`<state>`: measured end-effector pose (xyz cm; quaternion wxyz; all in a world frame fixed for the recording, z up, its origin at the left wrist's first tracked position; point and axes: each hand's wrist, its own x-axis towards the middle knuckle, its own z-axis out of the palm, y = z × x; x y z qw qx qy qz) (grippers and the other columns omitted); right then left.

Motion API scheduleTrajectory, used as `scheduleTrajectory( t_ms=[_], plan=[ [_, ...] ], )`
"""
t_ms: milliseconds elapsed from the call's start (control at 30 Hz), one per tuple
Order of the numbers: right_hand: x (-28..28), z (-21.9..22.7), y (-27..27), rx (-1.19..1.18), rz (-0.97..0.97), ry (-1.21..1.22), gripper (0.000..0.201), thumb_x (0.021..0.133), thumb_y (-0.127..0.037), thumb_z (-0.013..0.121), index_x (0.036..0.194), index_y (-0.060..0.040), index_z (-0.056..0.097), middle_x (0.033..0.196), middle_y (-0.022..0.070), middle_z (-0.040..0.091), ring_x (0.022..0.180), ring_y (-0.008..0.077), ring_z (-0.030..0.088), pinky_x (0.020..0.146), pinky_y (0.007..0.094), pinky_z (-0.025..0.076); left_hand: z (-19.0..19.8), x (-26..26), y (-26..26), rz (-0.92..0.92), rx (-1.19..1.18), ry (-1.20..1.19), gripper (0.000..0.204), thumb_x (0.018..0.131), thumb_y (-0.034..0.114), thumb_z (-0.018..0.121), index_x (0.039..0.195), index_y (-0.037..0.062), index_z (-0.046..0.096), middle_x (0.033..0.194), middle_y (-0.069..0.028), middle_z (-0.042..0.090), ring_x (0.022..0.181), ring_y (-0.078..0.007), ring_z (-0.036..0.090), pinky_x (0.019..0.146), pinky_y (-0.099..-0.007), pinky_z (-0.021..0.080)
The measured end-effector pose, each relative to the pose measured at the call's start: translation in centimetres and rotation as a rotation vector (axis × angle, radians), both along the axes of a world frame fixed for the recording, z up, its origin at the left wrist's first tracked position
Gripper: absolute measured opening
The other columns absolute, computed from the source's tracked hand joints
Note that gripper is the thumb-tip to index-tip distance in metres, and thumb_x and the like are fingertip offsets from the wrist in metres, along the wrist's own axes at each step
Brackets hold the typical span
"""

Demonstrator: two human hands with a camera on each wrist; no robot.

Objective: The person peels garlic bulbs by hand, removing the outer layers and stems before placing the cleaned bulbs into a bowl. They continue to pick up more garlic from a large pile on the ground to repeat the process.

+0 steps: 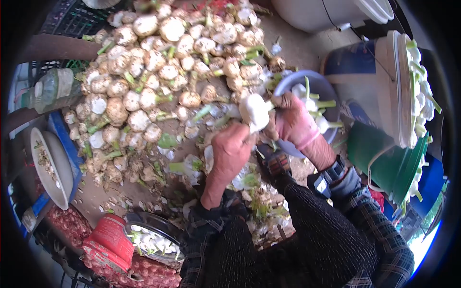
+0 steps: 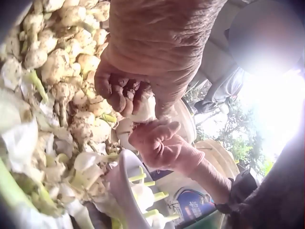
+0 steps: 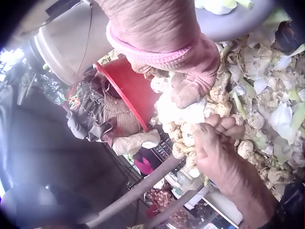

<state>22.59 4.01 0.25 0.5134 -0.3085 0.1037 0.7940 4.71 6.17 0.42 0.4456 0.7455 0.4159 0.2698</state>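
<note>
A peeled white garlic bulb (image 1: pixel 254 111) is held up between both hands, just near of the big garlic heap (image 1: pixel 163 62). The left hand (image 1: pixel 231 150), bare, curls its fingers around the bulb's lower side; the right hand (image 1: pixel 293 120), in a pink glove, pinches its right end. Just behind the right hand sits a blue bowl (image 1: pixel 326 89) of cleaned bulbs, with white buckets (image 1: pixel 394 91) farther right and loose peelings (image 1: pixel 192 165) scattered near left

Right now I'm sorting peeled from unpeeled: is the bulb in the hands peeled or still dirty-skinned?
Mostly peeled: the bulb shows clean white, unlike the soil-coated pile. Left hand and right hand both grip it.
</note>
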Motion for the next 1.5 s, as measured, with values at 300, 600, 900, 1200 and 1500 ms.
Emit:
scheduleTrajectory(
  t_ms=[300, 600, 900, 1200, 1500],
  plan=[
    [2.2, 0.3, -1.8, -0.053, 0.016, -0.131, 0.022, 0.084, -0.013, 0.038, 0.097, 0.0018, 0.049, 0.088, 0.0132, 0.056, 0.075, 0.0243, 0.058, 0.056, 0.0348, 0.053, -3.6, -5.4, 4.8, -0.048, 0.315, 0.647, 0.016, 0.070, 0.008, 0.057, 0.059, 0.0026, 0.047, 0.052, -0.0067, 0.047, 0.049, -0.0186, 0.050, 0.049, -0.0325, 0.042],
    [3.0, -1.5, -0.7, 0.114, -0.042, 0.189, 0.027, 0.084, -0.019, 0.042, 0.100, 0.0009, 0.051, 0.095, 0.0158, 0.056, 0.084, 0.0301, 0.058, 0.060, 0.0411, 0.050, -1.6, 1.9, 2.7, -0.051, -1.250, -0.469, 0.048, 0.085, 0.017, 0.053, 0.125, -0.0013, 0.035, 0.092, -0.0093, 0.057, 0.066, -0.0131, 0.056, 0.053, -0.0226, 0.045],
    [3.7, -2.5, -0.8, 0.222, -0.019, -0.221, 0.015, 0.076, -0.012, 0.057, 0.088, -0.0032, 0.052, 0.086, 0.0088, 0.056, 0.076, 0.0207, 0.055, 0.067, 0.0372, 0.048, 0.1, 2.1, 1.7, 0.189, -1.144, -0.602, 0.043, 0.077, -0.001, 0.051, 0.118, -0.0045, 0.041, 0.099, -0.0121, 0.057, 0.084, -0.0124, 0.055, 0.064, -0.0221, 0.045],
    [2.6, 2.6, 2.2, 0.016, 0.256, -1.069, 0.018, 0.075, -0.014, 0.055, 0.082, 0.0026, 0.055, 0.075, 0.0004, 0.053, 0.070, 0.0086, 0.049, 0.064, 0.0237, 0.041, 6.7, 1.5, 3.1, -0.099, -0.670, -0.362, 0.035, 0.069, -0.009, 0.053, 0.104, -0.0070, 0.051, 0.096, -0.0169, 0.060, 0.081, -0.0160, 0.059, 0.068, -0.0284, 0.048],
    [7.4, 3.6, 1.7, 0.295, 0.241, -0.821, 0.037, 0.072, -0.019, 0.060, 0.098, 0.0062, 0.053, 0.088, 0.0069, 0.057, 0.079, 0.0126, 0.055, 0.076, 0.0234, 0.043, 1.4, 2.7, 12.8, -0.171, 0.459, 0.984, 0.014, 0.074, 0.016, 0.057, 0.085, 0.0071, 0.059, 0.087, -0.0108, 0.053, 0.081, -0.0211, 0.048, 0.067, -0.0347, 0.038]
  ],
)
